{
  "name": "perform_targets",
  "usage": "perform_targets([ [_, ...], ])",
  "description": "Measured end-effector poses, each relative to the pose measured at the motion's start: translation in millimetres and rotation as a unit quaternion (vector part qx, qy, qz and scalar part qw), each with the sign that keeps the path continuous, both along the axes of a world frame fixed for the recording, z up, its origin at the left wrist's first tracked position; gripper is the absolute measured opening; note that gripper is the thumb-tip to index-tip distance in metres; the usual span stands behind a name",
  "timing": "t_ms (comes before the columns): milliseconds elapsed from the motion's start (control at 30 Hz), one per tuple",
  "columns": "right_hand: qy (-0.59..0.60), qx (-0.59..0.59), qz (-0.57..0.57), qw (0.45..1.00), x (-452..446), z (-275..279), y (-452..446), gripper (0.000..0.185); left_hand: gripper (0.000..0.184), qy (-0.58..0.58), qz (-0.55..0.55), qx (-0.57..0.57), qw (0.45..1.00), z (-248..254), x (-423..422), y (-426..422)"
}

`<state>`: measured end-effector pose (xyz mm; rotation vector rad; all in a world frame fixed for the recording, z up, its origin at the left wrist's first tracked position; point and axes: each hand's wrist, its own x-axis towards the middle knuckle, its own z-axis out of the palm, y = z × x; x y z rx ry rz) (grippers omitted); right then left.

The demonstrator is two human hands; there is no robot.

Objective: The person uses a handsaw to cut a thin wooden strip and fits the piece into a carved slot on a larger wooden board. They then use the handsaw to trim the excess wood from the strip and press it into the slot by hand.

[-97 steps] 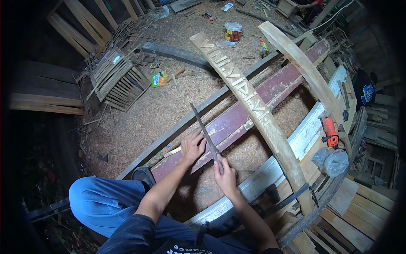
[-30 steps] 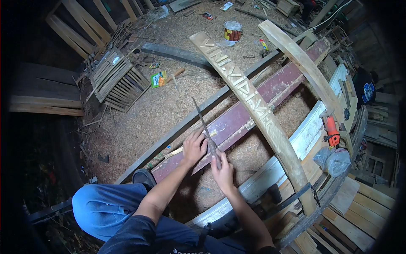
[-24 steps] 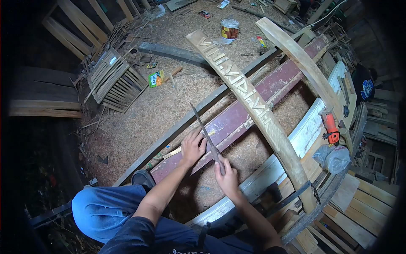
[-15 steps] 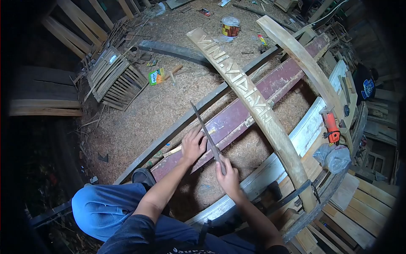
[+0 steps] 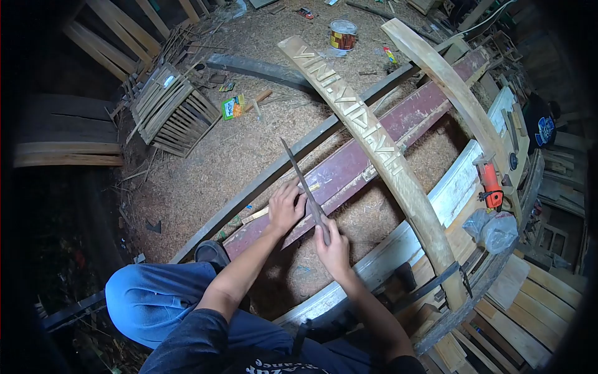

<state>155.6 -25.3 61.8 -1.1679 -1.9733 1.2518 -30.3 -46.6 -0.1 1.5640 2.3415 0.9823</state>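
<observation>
My right hand (image 5: 333, 249) is wrapped round the dark handle of a narrow hand saw (image 5: 299, 174). Its long, tapering blade points away from me and slants up to the left; its teeth are too small to make out. My left hand (image 5: 286, 204) lies on the purple board (image 5: 339, 171), left of the blade, its fingers pressing down on a thin wooden strip (image 5: 254, 215). The strip's pale end shows just right of the blade, and its middle is hidden beneath the hand. The blade crosses over the strip near my fingertips.
A curved plank with raised letters (image 5: 355, 118) lies across the boards, and another curved plank (image 5: 430, 59) lies beyond. To the right are an orange power tool (image 5: 491, 187) and a plastic bag (image 5: 495, 232). A paint can (image 5: 343, 35) and a slatted wooden crate (image 5: 171, 112) stand on the shavings-covered floor.
The saw and my right hand have shifted slightly forward, away from me. My left hand stays pressed in place on the board. The whole view has moved a little.
</observation>
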Motion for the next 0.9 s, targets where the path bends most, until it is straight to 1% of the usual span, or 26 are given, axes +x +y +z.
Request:
perform_targets([
  [100,-0.024,-0.019,0.002,1.0,22.5,5.5,-11.4,0.026,0.017,0.001,0.002,0.005,1.0,0.1,1.4,1.7],
  [167,-0.025,-0.008,0.001,1.0,7.4,2.4,-7.0,0.027,0.017,0.006,0.007,0.006,1.0,2.6,-1.5,2.0],
  [233,-0.011,-0.025,-0.001,1.0,-11.0,2.0,2.8,0.029,0.017,-0.012,0.005,-0.001,1.0,1.8,1.3,1.1],
  [400,-0.033,-0.027,0.015,0.999,15.7,5.0,-6.7,0.031,0.016,-0.006,0.003,0.008,1.0,-5.6,1.8,-0.1],
  [500,-0.024,-0.005,0.012,1.0,6.2,-0.9,-3.4,0.031,0.016,0.005,0.008,0.006,1.0,-3.5,-2.0,2.0],
  [567,-0.007,-0.07,-0.016,0.997,-18.0,1.4,3.9,0.03,0.016,-0.005,0.003,0.001,1.0,-1.1,0.3,0.0],
  [600,-0.007,-0.029,-0.007,1.0,-18.5,2.0,2.1,0.03,0.015,-0.004,-0.004,0.0,1.0,-0.8,-0.8,-0.3],
  [700,-0.032,-0.002,0.007,0.999,8.2,4.0,-12.6,0.03,0.015,0.003,-0.003,0.002,1.0,-2.2,-0.8,0.0],
  [733,-0.028,0.024,0.001,0.999,12.0,1.9,-16.6,0.029,0.015,0.002,-0.003,0.0,1.0,-1.7,-0.1,-1.3],
  [767,-0.027,0.025,0.003,0.999,9.7,-3.4,-15.3,0.029,0.015,0.009,-0.001,0.003,1.0,-1.0,-0.4,-0.1],
  [833,-0.054,-0.032,0.008,0.998,-2.6,0.7,-4.6,0.029,0.015,0.014,0.001,0.005,1.0,-0.1,-0.8,2.1],
  [900,-0.052,-0.047,0.009,0.997,-9.0,5.0,0.7,0.03,0.016,0.006,0.002,-0.008,1.0,-1.9,0.1,0.0],
])
